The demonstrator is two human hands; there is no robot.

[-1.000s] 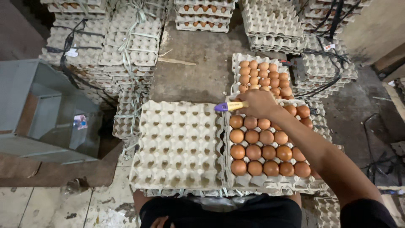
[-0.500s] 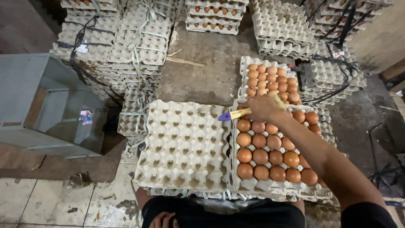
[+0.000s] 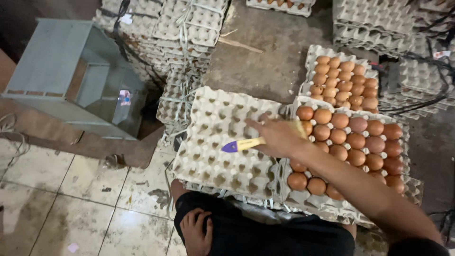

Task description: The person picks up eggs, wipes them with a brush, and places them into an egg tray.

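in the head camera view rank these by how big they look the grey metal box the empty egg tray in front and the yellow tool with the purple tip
1. grey metal box and empty egg tray: they look about alike, and the tray lies nearer the camera, so no ranking between them.
2. yellow tool, held in the right hand: clearly smallest.

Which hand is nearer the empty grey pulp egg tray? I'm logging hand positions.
Right. The right hand hovers over the empty grey pulp egg tray, holding a yellow stick with a purple tip; the left hand rests on the lap below it.
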